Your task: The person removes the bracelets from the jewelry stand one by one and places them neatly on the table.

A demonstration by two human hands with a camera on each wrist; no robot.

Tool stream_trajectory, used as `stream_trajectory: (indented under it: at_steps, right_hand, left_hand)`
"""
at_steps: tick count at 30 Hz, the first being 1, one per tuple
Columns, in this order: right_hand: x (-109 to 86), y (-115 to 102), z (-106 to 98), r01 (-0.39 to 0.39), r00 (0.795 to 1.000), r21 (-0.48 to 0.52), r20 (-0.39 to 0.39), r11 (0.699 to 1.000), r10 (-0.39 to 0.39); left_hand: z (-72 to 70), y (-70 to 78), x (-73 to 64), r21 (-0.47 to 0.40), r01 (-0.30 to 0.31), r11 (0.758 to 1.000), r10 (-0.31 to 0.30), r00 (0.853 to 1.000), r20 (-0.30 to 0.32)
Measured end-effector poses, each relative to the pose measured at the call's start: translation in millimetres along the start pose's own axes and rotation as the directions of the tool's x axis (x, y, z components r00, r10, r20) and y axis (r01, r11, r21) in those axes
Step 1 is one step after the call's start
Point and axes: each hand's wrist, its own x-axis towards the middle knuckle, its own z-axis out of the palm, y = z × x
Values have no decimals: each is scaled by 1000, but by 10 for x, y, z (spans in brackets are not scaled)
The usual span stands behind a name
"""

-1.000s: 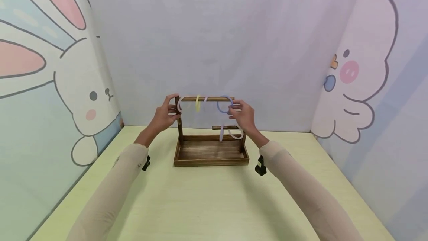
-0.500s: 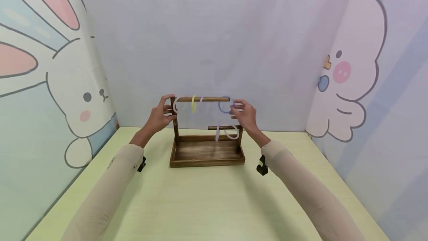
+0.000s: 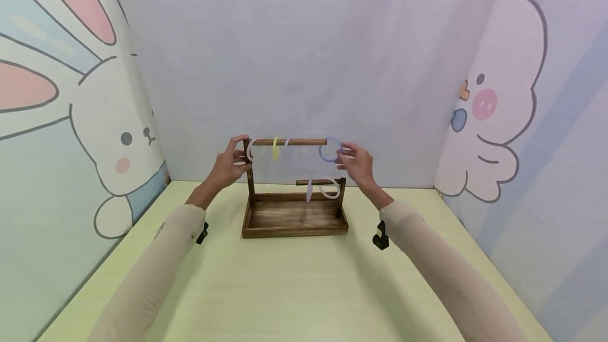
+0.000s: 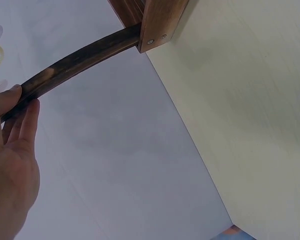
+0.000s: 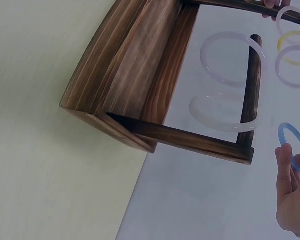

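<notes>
Left of centre, your left hand (image 3: 227,166) clamps its fingers on the tall post (image 3: 250,181), while right of centre, at the upper bar's (image 3: 306,142) free end, the blue ring (image 3: 327,161), pinched in your right hand (image 3: 358,164), is best guided straight along that bar.

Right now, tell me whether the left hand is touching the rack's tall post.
Touching. The left wrist view shows the left hand gripping the tall post between thumb and fingers.
</notes>
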Motion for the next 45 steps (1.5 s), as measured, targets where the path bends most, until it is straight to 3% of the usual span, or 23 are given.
stream_trajectory:
  at_steps: [13, 23, 32, 45]
  right_hand:
    - [-70, 48, -168, -45, 999, 1, 21, 999, 45]
    - [-193, 36, -200, -67, 995, -8, 80, 998, 67]
    - [-300, -34, -155, -86, 989, -16, 115, 996, 87]
    - [-411, -138, 64, -94, 977, 21, 192, 995, 89]
  left_hand:
    - [-8, -33, -21, -6, -3, 1000, 3, 1000, -8]
    - [-18, -1, -24, 8, 0, 1000, 1, 1000, -11]
    - [-2, 51, 15, -29, 10, 1000, -10, 1000, 4]
    - [-1, 47, -11, -20, 19, 1000, -19, 1000, 1]
